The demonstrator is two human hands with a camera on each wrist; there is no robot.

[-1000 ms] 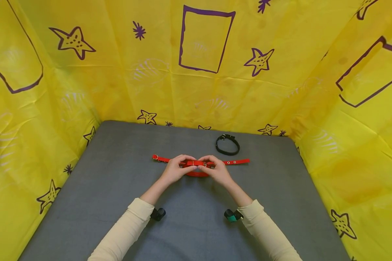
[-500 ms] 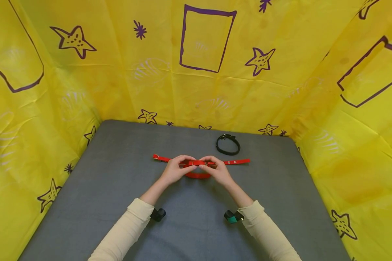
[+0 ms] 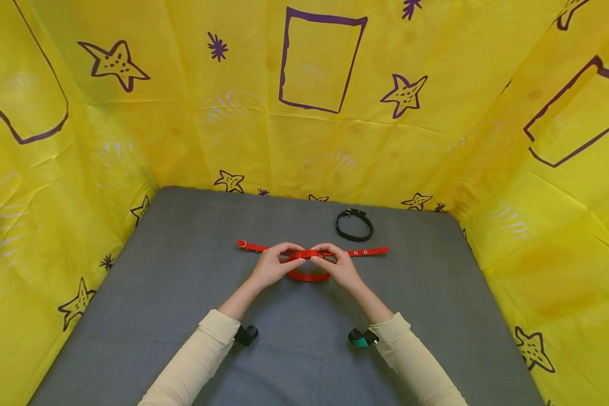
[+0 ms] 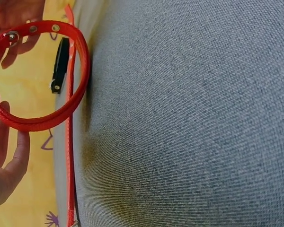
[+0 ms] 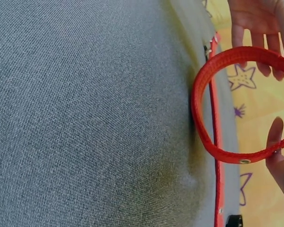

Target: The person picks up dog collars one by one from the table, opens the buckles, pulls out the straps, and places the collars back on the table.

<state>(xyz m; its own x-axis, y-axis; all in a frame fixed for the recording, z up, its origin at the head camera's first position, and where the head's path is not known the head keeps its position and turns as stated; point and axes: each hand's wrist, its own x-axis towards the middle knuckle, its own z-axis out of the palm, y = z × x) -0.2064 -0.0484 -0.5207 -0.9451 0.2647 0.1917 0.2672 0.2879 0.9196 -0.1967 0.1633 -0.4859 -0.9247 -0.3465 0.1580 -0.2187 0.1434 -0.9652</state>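
Observation:
A red collar (image 3: 308, 277), closed into a ring, is held up between both hands, and its round shape shows fully in the left wrist view. My left hand (image 3: 274, 264) pinches the ring's upper edge on the left. Close by, my right hand (image 3: 339, 266) pinches the same edge on the right, beside the metal buckle (image 4: 12, 37). Small metal eyelets (image 5: 245, 161) dot the band. Behind the hands a second red collar (image 3: 370, 252) lies stretched out straight on the grey surface; the hands hide its middle.
A black collar (image 3: 353, 225), closed in a loop, lies farther back to the right on the grey tabletop (image 3: 208, 220). Yellow cloth walls (image 3: 182, 129) with purple drawings enclose the back and both sides.
The front of the red ring has tipped lower and closer to me, so more of the loop shows below the fingers. Both hands keep their grip nearly in place.

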